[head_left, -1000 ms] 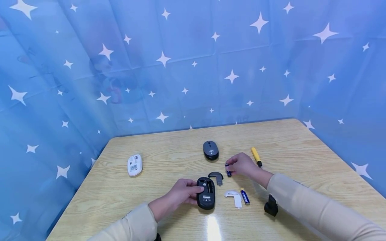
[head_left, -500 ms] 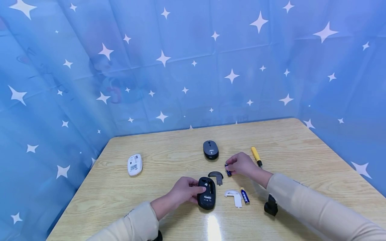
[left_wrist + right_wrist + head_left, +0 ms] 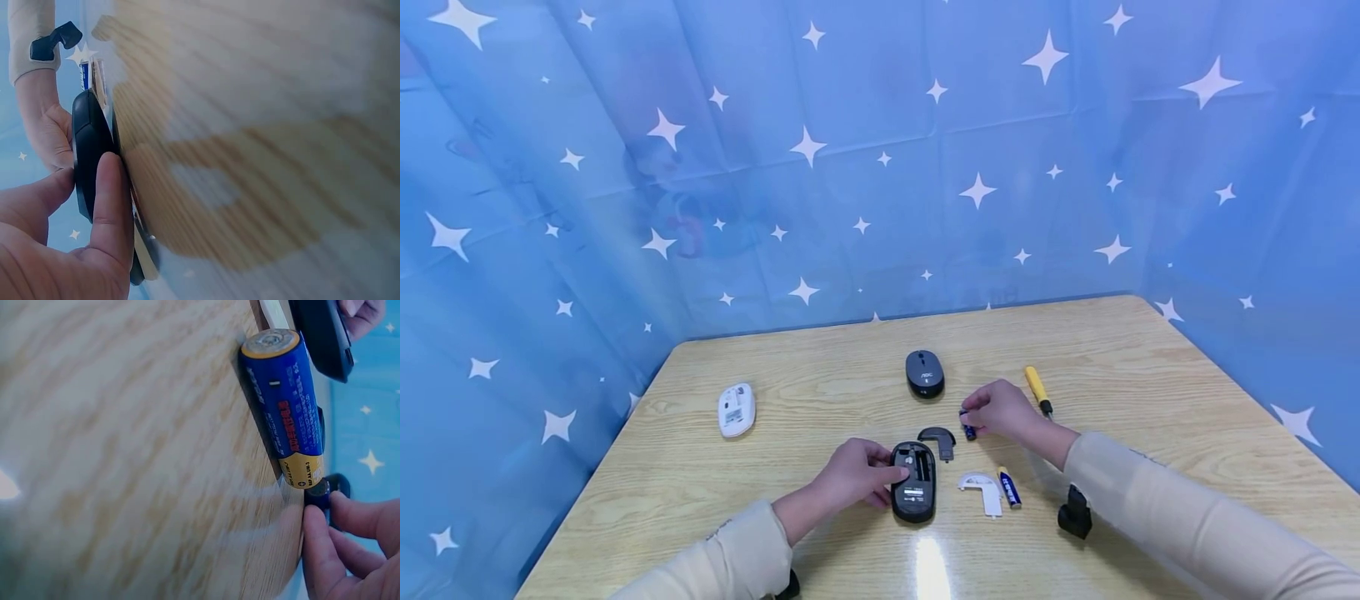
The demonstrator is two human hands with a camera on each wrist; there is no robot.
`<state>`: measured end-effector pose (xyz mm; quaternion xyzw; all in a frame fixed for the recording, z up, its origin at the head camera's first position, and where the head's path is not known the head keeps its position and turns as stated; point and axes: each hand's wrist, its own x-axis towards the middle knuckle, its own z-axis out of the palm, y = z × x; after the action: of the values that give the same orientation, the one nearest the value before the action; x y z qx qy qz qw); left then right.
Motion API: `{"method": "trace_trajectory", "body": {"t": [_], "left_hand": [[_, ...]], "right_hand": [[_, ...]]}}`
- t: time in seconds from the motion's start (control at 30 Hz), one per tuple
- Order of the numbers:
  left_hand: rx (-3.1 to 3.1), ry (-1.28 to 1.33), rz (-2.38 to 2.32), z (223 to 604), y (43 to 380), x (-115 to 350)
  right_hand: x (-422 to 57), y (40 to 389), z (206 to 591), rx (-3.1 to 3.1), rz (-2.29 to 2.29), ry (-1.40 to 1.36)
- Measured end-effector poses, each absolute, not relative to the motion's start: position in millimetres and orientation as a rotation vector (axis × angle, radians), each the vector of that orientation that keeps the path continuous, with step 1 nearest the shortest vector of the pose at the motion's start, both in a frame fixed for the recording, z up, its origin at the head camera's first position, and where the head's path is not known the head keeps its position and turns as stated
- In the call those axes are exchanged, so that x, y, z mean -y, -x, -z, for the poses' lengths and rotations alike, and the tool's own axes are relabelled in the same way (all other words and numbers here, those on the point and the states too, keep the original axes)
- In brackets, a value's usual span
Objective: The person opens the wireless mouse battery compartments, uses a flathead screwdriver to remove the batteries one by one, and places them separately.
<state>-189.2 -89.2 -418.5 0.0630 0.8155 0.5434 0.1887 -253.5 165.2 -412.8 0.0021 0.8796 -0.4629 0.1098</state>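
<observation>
My left hand (image 3: 850,477) grips a black computer mouse (image 3: 914,502) by its left side, thumb on the upturned underside, where the battery compartment lies uncovered. In the left wrist view the mouse (image 3: 92,140) shows edge-on between thumb and fingers, close over the table. To the right, my right hand (image 3: 1006,410) pinches a dark blue battery (image 3: 967,431) at the tabletop; its fingers hide part of it. Another blue battery (image 3: 1009,489) with a gold end lies beside a white battery cover (image 3: 987,492). A dark battery cover (image 3: 942,442) rests between the black mouse and the right hand.
A grey-and-black mouse (image 3: 924,375) sits upright farther back. On the left lies a white mouse (image 3: 736,410), underside up. A yellow-handled screwdriver (image 3: 1037,388) lies behind the right wrist, partly hidden by the arm. Blue starry curtain (image 3: 880,167) borders the wooden table (image 3: 820,375).
The black mouse tilted slightly in the left hand half a second ago and now lies flatter again. The right hand keeps its pinch on the battery in the same place.
</observation>
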Motion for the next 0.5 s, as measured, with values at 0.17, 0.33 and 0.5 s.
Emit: {"method": "trace_trajectory", "body": {"t": [0.17,0.33,0.5], "left_hand": [[-2.267,-0.191,-1.555,419.0,188.4,91.4],[-2.257,-0.187,-1.563,419.4,188.7,93.0],[-2.248,-0.178,-1.563,418.9,189.6,94.4]], "right_hand": [[-164.9,252.6,411.6,-2.581,1.371,-0.008],[-165.1,252.3,411.3,-2.579,1.378,-0.01],[-165.4,252.2,411.1,-2.58,1.38,-0.016]]}}
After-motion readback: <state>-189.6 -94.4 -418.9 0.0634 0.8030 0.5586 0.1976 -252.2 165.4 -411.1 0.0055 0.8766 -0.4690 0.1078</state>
